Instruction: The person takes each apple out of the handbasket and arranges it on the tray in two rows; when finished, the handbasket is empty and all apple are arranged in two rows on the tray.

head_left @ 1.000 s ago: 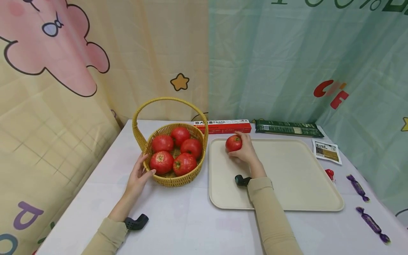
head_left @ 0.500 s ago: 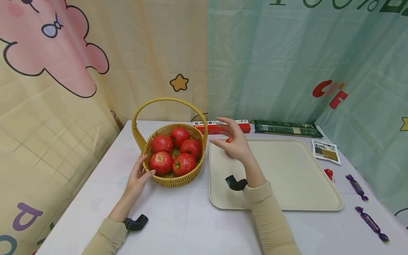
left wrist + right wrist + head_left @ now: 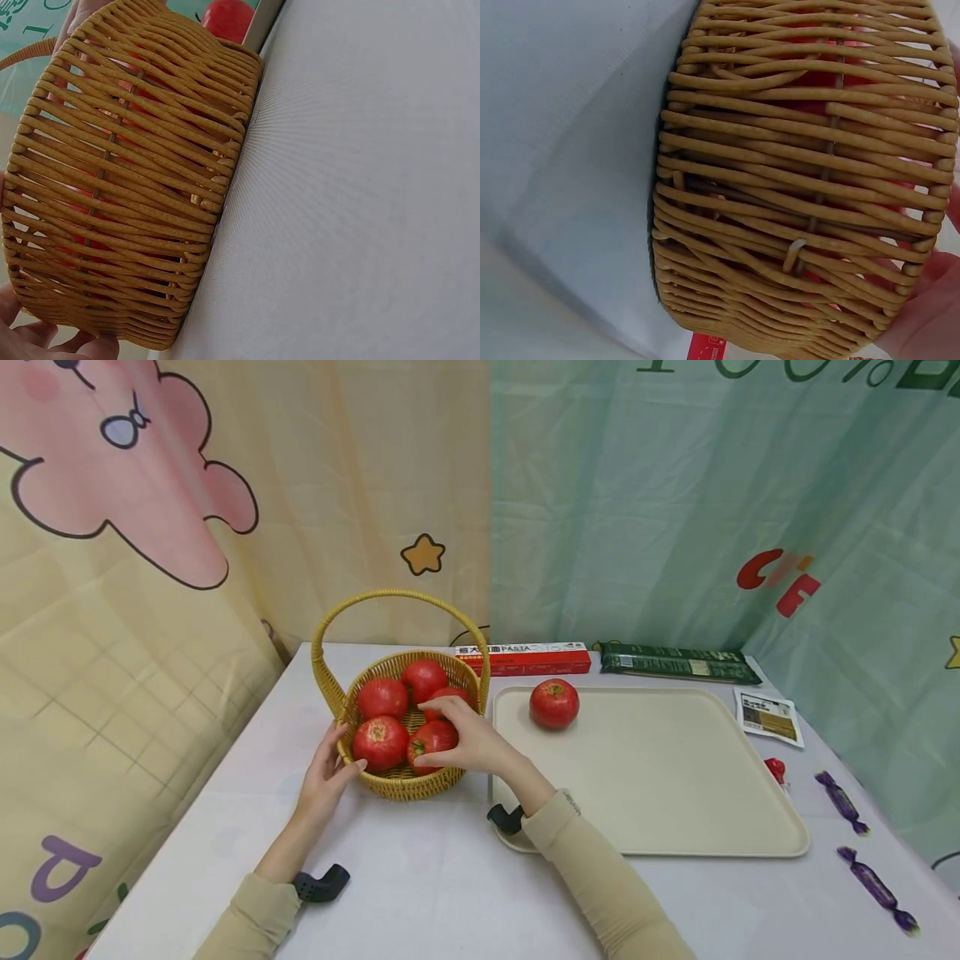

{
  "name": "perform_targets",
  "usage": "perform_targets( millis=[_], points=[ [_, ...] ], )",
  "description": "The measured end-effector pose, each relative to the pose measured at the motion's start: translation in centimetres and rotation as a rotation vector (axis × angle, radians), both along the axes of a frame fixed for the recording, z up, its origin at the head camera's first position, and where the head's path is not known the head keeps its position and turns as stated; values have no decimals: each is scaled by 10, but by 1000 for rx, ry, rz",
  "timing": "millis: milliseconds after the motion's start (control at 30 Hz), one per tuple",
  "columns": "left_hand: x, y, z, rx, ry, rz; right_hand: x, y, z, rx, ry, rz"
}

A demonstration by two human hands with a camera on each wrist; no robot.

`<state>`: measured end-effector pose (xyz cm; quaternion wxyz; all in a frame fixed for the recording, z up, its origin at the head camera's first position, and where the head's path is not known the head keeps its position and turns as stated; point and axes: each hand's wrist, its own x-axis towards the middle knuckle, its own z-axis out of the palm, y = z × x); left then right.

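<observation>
A yellow wicker basket [image 3: 408, 788] with a tall handle holds several red apples. My left hand [image 3: 324, 781] grips its left side, thumb at the rim and fingers along the outside; the left wrist view shows fingertips [image 3: 97, 346] against the weave. Over the basket's right side, my right hand [image 3: 476, 742] is spread around the front right apple [image 3: 429, 742], thumb in front and fingers above the back right apple [image 3: 453, 695]. Part of the right hand [image 3: 930, 307] shows beyond the wicker in the right wrist view. Another apple [image 3: 554, 704] sits on the beige tray [image 3: 645, 777].
A red pasta box [image 3: 536, 660] and a long dark green packet [image 3: 678, 662] lie behind the tray. Right of it are a small white sachet [image 3: 768, 717], a red-wrapped item [image 3: 776, 770] and two purple wrapped candies [image 3: 842, 802]. A patterned curtain [image 3: 622, 527] hangs at the back.
My right hand has let go of the apple at the tray's back left corner, lifted, and moved left to the basket. The left hand has stayed on the basket.
</observation>
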<state>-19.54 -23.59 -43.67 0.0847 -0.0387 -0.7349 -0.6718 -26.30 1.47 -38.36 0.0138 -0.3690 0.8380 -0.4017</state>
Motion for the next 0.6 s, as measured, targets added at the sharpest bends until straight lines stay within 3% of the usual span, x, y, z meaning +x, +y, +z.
perform_targets(
  millis=[167, 367, 600],
  points=[
    [0, 0, 0, 14, 17, -3, -1, -5, -3, 118, 36, 16],
    [-1, 0, -1, 30, 29, 1, -7, -9, 2, 240, 20, 46],
    [0, 1, 0, 5, 19, 1, -10, -13, 5, 303, 15, 65]
  ],
)
